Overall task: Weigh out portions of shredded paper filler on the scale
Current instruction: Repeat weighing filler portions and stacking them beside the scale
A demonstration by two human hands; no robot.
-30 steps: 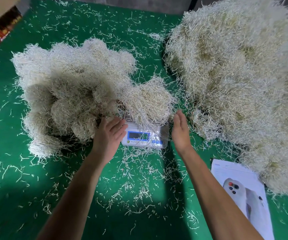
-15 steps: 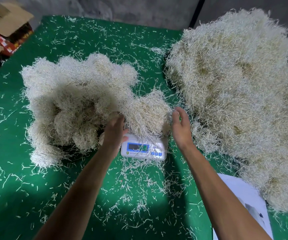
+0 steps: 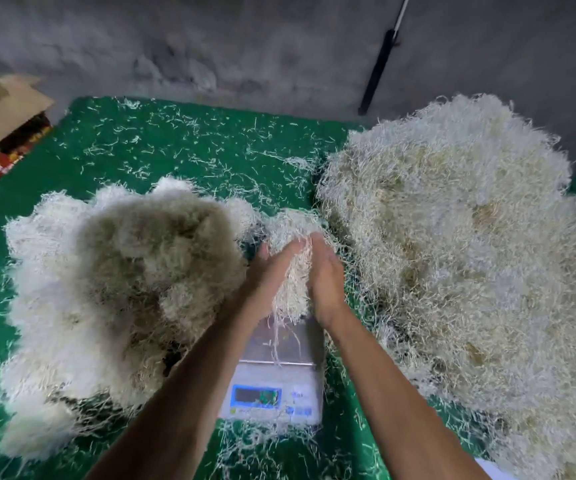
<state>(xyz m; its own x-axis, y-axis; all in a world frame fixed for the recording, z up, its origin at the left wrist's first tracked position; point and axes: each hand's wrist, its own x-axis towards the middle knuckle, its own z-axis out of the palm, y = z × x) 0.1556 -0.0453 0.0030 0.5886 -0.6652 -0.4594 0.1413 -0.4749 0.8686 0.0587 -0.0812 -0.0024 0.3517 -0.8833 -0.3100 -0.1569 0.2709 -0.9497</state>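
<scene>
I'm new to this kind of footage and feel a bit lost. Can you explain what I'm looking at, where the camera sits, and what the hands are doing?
There is no machine here: a person wears a camera on the head, so the one view looks down along both bare arms. The left hand and right hand press a clump of shredded paper between their palms, lifted above a small digital scale with a metal platform and a blue-framed display. The scale stands on a green table littered with loose shreds. A pile of rounded paper clumps lies to the left, and a bigger loose heap to the right. Cardboard boxes sit at the far left.
</scene>
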